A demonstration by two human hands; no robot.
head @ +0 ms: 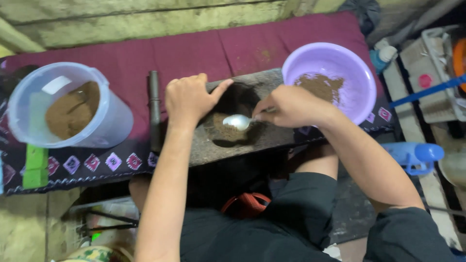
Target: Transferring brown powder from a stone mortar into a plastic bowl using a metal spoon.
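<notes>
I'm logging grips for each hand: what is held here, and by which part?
The right hand holds a metal spoon by its handle. The left hand holds nothing; it rests on the stone mortar.

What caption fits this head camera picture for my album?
Right hand dips a spoon into the stone mortar of brown powder; left hand steadies it.
</notes>
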